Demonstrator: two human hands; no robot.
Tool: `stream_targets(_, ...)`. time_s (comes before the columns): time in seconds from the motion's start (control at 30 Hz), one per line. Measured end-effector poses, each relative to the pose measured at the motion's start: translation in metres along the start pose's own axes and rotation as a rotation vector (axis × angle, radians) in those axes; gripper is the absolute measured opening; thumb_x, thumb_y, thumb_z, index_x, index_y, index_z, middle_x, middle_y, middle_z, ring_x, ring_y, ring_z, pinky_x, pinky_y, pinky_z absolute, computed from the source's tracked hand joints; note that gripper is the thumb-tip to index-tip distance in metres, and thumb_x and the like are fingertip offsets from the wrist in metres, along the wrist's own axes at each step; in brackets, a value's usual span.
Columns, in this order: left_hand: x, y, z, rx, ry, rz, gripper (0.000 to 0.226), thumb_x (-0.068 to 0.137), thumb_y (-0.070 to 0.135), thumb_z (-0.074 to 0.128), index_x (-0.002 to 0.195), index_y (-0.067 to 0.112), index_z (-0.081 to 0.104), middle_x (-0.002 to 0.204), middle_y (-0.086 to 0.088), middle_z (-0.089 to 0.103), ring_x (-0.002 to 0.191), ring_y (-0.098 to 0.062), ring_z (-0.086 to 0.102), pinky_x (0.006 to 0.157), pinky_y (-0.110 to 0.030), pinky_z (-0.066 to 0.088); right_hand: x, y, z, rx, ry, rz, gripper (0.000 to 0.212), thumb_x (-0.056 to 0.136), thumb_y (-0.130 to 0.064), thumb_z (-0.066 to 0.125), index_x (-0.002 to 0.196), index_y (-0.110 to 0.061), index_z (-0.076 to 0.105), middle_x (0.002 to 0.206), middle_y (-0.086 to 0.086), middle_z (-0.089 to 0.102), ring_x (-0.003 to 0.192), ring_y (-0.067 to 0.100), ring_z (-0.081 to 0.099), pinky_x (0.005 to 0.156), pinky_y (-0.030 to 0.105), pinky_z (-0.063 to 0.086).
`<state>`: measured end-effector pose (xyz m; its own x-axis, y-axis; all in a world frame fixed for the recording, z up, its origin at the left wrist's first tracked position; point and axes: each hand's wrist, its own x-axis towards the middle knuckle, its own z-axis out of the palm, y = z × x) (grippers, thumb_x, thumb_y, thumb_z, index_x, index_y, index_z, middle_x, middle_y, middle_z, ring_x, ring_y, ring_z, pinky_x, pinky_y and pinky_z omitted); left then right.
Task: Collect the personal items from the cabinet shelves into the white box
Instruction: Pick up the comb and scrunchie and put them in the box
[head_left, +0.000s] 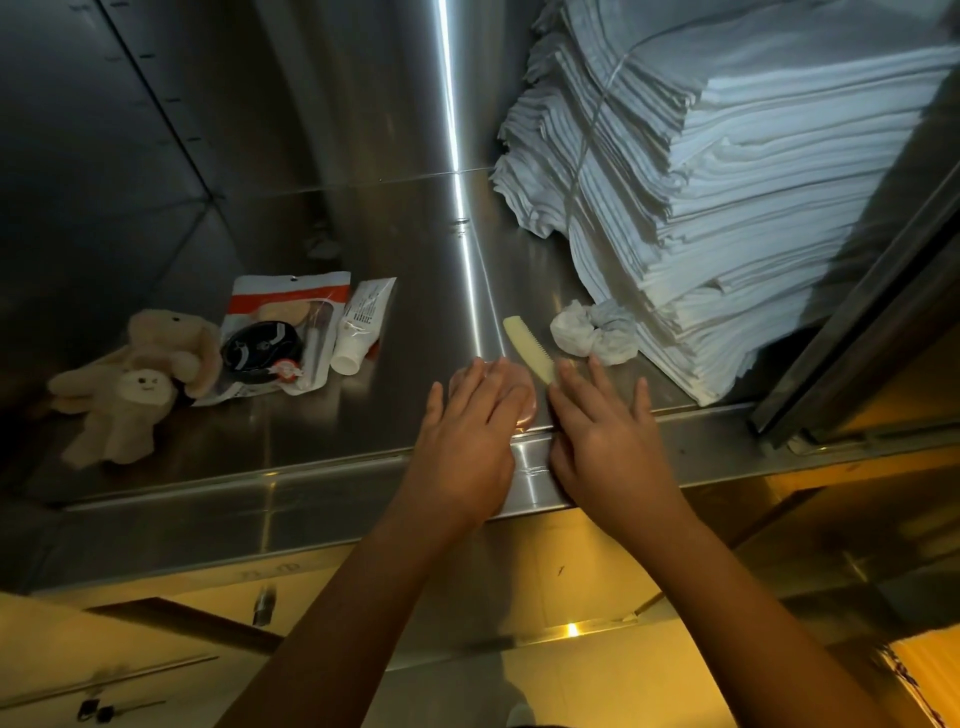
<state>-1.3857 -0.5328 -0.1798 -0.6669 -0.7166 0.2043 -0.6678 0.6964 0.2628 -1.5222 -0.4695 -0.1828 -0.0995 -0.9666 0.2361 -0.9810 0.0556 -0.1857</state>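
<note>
both hands are in at the front edge of the steel shelf (363, 249) now. the left hand (470, 415) lies flat over a pink disc (524, 410). its grip is wide, with straight fingers pressing on top and nothing curled round it. i'd say that is to pin the slippery thing or slide it to the lip, where it lifts more easily. the right hand (605, 431) is spread just beside it, grip also wide and holding nothing, one fingertip meeting the near end of the pale yellow comb (527, 345). the comb lies flat on the metal, so it probably needs a nudge before a pinch can work.

a white scrunchie (595, 332) sits just behind, against the stack of folded white cloths (727, 182). over on the left wait the plush toys (130, 374), a packet (291, 312) with a black round tin (262, 345) resting on it, and a tube (361, 327) alongside. all of it is on the shelf, and the white box isn't in view.
</note>
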Motion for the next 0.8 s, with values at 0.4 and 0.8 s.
stream_targets(0.4, -0.005, 0.000, 0.005, 0.056, 0.079, 0.029, 0.063, 0.088, 0.016, 0.055, 0.143, 0.021, 0.027, 0.152, -0.002, 0.021, 0.140, -0.021, 0.006, 0.105, -0.035, -0.011, -0.012, 0.014, -0.011, 0.008, 0.162, -0.016, 0.045, 0.065, 0.009, 0.074, 0.108, 0.005, 0.063, 0.118, 0.026, 0.059, 0.115, 0.045, 0.051, 0.091, 0.065, 0.035)
stream_targets(0.8, -0.012, 0.007, 0.001, 0.057, 0.220, 0.070, 0.063, 0.061, -0.008, 0.073, 0.121, 0.001, 0.056, 0.124, -0.019, 0.057, 0.120, -0.041, 0.047, 0.098, -0.052, 0.018, -0.013, 0.008, -0.006, 0.010, -0.007, -0.125, 0.047, 0.091, -0.006, 0.053, 0.136, -0.007, 0.041, 0.147, 0.015, 0.030, 0.136, 0.035, 0.026, 0.110, 0.043, 0.022)
